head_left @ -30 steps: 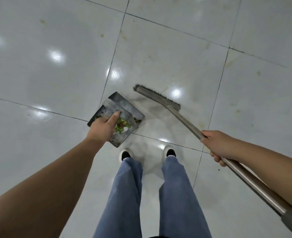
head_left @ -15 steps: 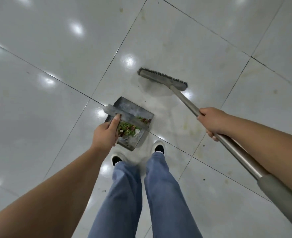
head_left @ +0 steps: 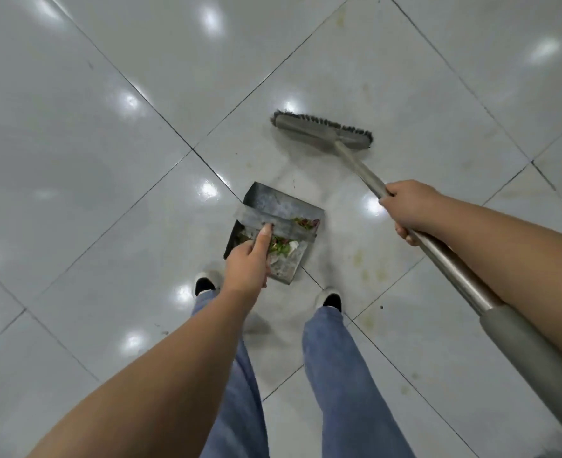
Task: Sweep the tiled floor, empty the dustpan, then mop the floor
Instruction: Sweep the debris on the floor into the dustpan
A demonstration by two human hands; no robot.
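While I am in the sweeping step, my left hand (head_left: 248, 264) holds the dustpan (head_left: 274, 231) by its flat handle, with my thumb laid straight on top and my other fingers curled under it. The dustpan is in the middle of the frame, just above my shoes (head_left: 205, 282). It has green and red scraps (head_left: 281, 244) in it. My right hand (head_left: 410, 208) is wrapped tight around the broom handle (head_left: 451, 256), at the right of the frame. The broom head (head_left: 322, 130) sits on the floor, up and to the right of the dustpan and apart from it.

I think my next move is to pull the broom toward the open mouth of the pan, or go tip the pan out. I must keep it level so nothing spills.

The tiled floor (head_left: 108, 143) is shiny, pale grey, with dark lines between big tiles. Ceiling lights glint on it. There are small yellow-brown marks (head_left: 360, 259) at the lower right, so it needs a mop. I cannot see any walls.
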